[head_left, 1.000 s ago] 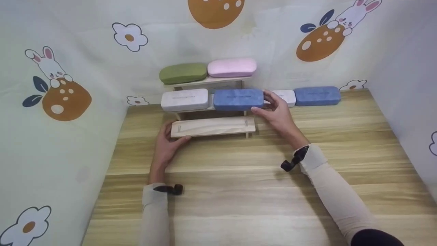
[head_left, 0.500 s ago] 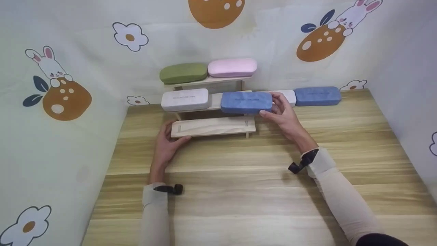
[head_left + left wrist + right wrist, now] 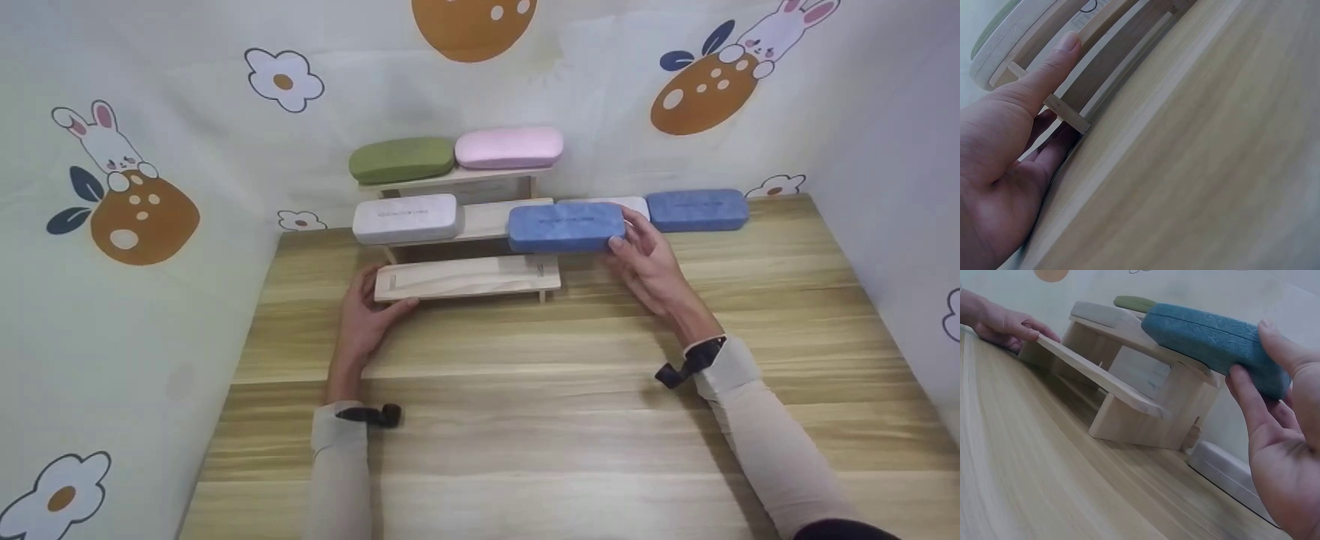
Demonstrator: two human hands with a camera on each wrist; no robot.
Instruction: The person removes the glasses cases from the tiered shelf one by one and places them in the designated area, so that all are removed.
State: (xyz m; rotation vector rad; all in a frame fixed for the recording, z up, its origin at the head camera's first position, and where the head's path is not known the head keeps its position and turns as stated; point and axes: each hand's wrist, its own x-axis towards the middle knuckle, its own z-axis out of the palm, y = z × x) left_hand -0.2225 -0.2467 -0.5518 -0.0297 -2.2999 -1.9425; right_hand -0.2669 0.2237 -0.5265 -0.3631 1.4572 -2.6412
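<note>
right hand (image 3: 656, 266) grips a blue case (image 3: 566, 226) by its right end, fingers clamped on it, thumb on the near side. case is at the right end of the middle step (image 3: 487, 220) of a stepped wooden rack, sticking out past it to the right; in the right wrist view its underside looks close to that step, but can't fairly tell if they touch.

left hand (image 3: 367, 319) holds the left end of the bottom step (image 3: 469, 276), fingers clamped round it, thumb along the front edge, other fingers round the side and partly hidden.

light grey case (image 3: 406, 218) lies on the left part of the middle step, lettering on its lid. top step carries a green case (image 3: 402, 160) on the left and a pink case (image 3: 509, 148) right beside it.

white case (image 3: 1224, 472) lies on the table (image 3: 510, 450) right of the rack, partly covered by the held case in the head view. second blue case (image 3: 697, 210) just beside it, further right.

backdrop (image 3: 375, 82) behind has printed rabbits and flowers. light sleeves (image 3: 780, 442), black strap with a small camera on each wrist.
</note>
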